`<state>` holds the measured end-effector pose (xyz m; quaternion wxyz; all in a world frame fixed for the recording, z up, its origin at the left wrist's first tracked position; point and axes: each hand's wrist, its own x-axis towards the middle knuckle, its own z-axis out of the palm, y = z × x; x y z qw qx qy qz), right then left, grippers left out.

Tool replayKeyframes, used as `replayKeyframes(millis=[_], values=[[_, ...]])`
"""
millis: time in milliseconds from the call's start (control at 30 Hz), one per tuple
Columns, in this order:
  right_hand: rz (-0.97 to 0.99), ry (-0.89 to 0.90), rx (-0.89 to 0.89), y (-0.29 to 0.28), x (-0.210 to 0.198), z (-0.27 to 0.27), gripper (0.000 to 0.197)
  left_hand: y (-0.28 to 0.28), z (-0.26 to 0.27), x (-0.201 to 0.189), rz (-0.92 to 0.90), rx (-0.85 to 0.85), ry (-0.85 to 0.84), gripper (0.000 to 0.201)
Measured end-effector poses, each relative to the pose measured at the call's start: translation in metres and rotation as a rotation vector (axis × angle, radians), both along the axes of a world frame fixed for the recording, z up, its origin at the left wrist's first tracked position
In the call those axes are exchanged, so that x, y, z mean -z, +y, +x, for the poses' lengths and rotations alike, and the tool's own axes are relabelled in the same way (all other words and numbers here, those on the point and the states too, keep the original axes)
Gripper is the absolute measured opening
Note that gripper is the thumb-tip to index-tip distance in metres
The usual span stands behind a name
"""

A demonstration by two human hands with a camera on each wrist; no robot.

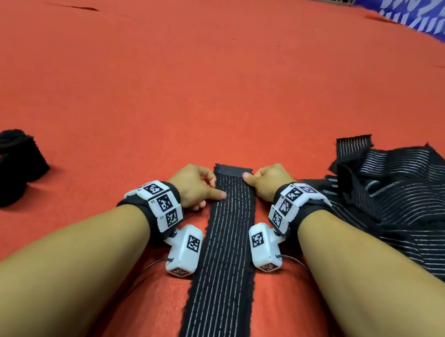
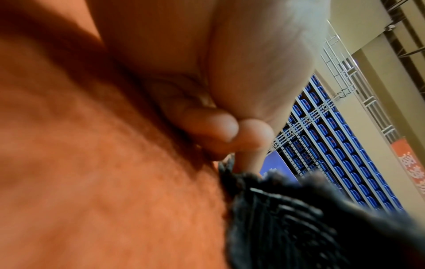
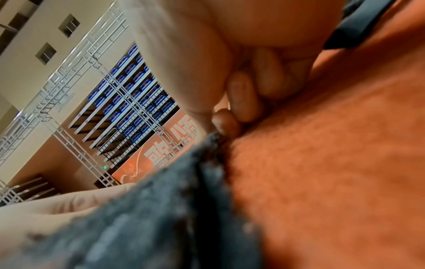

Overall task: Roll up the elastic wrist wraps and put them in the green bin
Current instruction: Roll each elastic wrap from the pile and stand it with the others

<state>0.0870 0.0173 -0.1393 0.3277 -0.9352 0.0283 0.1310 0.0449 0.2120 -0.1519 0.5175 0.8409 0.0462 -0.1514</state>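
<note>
flat black ribbed elastic-cloth wrap with pale woven stripes point(image 1: 229, 225): matt, knitted | red felt-like carpeted floor point(image 1: 171, 76): fuzzy, matt | two rolled black cloth wraps point(image 1: 4, 165): soft, matt | white plastic wrist modules point(image 1: 185, 249): smooth

two rolled wraps point(image 1: 4, 165), one flat wrap point(image 1: 227, 239)

Even, fairly bright overhead light fills the head view, with soft shadows and bending at the edges. Both wrist views are badly blurred close up, sharper only in the far background.
</note>
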Motion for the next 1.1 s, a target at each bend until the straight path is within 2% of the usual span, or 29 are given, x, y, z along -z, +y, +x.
replayKeyframes(millis=[233,367,500,700,867,933,1000,1100], values=[[-0.113,0.046,0.082,0.006,-0.003,0.000,0.052,0.000,0.000,-0.001,0.070,-0.009,0.018,0.036],[0.024,0.104,0.055,0.003,-0.019,-0.021,0.054,0.000,-0.005,-0.009,0.062,-0.009,0.037,0.033],[0.099,0.188,-0.002,-0.005,-0.026,-0.058,0.043,-0.002,-0.017,-0.019,0.001,-0.015,0.070,0.028],[0.045,0.189,-0.087,-0.024,-0.032,-0.131,0.031,-0.003,-0.066,-0.036,0.069,-0.034,0.100,0.033],[0.066,0.200,-0.133,-0.022,-0.036,-0.173,0.033,-0.007,-0.122,-0.046,0.128,0.036,0.212,0.047],[0.076,0.180,-0.155,-0.018,-0.035,-0.186,0.032,-0.010,-0.138,-0.044,0.143,0.079,0.204,0.042],[0.085,0.130,-0.183,-0.016,-0.032,-0.197,0.034,-0.011,-0.151,-0.041,0.119,0.101,0.187,0.025],[0.200,0.107,-0.143,-0.017,-0.029,-0.212,0.028,-0.015,-0.165,-0.038,0.046,0.045,0.152,0.009]])
